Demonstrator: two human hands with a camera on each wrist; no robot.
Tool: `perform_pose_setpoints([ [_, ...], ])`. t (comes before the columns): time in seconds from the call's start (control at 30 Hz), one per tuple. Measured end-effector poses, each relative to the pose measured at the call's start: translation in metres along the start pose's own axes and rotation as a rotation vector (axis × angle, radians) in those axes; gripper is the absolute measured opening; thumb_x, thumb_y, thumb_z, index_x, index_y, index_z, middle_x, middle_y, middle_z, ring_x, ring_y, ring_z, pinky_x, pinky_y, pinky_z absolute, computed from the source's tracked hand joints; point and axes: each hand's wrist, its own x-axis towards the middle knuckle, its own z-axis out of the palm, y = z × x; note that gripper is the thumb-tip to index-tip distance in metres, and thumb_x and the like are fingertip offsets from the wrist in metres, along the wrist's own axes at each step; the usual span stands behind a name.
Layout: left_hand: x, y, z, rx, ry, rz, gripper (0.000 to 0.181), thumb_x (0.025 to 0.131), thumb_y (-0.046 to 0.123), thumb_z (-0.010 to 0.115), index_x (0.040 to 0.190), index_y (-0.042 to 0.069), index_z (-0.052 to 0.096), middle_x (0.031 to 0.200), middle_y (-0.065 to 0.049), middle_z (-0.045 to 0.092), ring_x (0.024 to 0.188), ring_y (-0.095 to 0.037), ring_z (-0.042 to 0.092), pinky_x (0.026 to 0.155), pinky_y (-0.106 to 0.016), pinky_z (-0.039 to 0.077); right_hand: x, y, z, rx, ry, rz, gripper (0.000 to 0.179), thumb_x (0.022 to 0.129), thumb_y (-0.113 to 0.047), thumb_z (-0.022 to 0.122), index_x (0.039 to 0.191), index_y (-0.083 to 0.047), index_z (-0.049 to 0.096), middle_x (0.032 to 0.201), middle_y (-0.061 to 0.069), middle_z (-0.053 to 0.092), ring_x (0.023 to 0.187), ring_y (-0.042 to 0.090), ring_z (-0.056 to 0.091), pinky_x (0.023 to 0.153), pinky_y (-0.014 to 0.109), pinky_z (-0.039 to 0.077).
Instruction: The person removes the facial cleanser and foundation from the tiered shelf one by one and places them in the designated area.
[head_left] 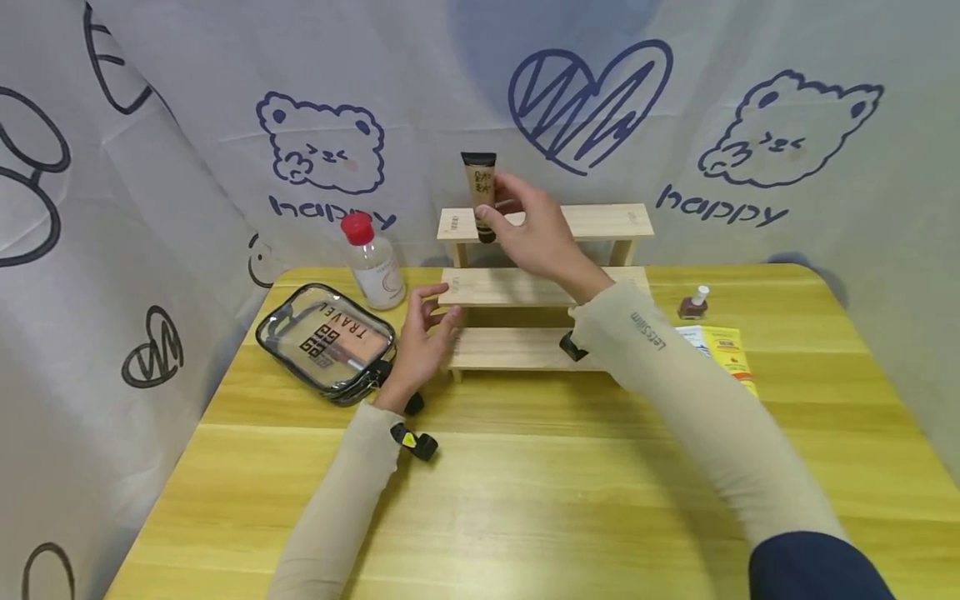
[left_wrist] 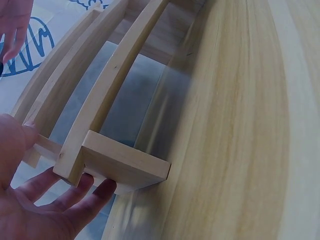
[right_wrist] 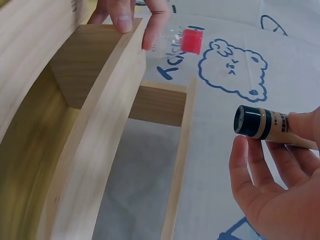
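Observation:
My right hand (head_left: 536, 225) pinches a tan cosmetic tube (head_left: 482, 183) between thumb and fingers. It stands nearly upright, flat black end up and round black cap (right_wrist: 248, 120) down, overlapping the left end of the top tier in the head view. The three-tier wooden rack (head_left: 517, 286) has pale plank shelves. At its left side, my left hand (head_left: 423, 346) grips the end of the middle shelf. In the left wrist view its thumb lies on the wood and its fingers (left_wrist: 95, 200) reach round the side panel.
A clear bottle with a red cap (head_left: 358, 227) stands left of the rack. In front of it lies a transparent travel pouch (head_left: 300, 329) with things inside. To the right are a dark nail polish bottle (head_left: 693, 307) and a yellow-and-white packet (head_left: 723, 350). A printed curtain (head_left: 450, 100) hangs behind the table (head_left: 525, 500).

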Motion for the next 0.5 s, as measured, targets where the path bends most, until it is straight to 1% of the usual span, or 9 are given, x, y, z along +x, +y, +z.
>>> perform_pose_setpoints([
  [0.13,0.0,0.0,-0.001,-0.008,0.003,0.005,0.042,0.114,0.013,0.059,0.152,0.01,0.042,0.165,-0.014,0.054,0.141,-0.042,0.061,0.113,-0.058,0.055,-0.005,0.003,-0.005,0.009,0.016,-0.021,0.04,0.112,-0.02,0.065,0.15,-0.01,0.061,0.14,0.013,0.072,0.133,0.032,0.068,0.116,0.048,0.054],
  [0.27,0.0,-0.001,0.0,-0.01,-0.001,0.002,0.042,0.114,0.012,0.059,0.151,0.008,0.042,0.166,-0.013,0.053,0.142,-0.043,0.061,0.114,-0.058,0.054,-0.012,0.012,-0.008,-0.01,0.027,-0.034,0.038,0.111,-0.017,0.066,0.147,-0.008,0.063,0.138,0.016,0.072,0.129,0.035,0.069,0.113,0.049,0.056],
  [0.37,0.0,0.0,0.0,-0.016,-0.004,0.002,0.042,0.113,0.011,0.06,0.151,0.008,0.042,0.165,-0.014,0.054,0.141,-0.044,0.061,0.115,-0.059,0.054,-0.018,0.019,-0.01,-0.011,0.029,-0.026,0.038,0.11,-0.016,0.066,0.148,-0.007,0.063,0.139,0.017,0.072,0.129,0.036,0.069,0.112,0.05,0.057],
  [0.5,-0.001,0.0,-0.002,-0.015,0.0,0.009,0.042,0.113,0.011,0.06,0.151,0.008,0.041,0.165,-0.014,0.054,0.142,-0.043,0.061,0.116,-0.059,0.053,-0.025,0.025,-0.012,-0.009,0.013,-0.019,0.039,0.111,-0.017,0.065,0.149,-0.006,0.062,0.139,0.018,0.071,0.13,0.036,0.068,0.113,0.051,0.056],
])
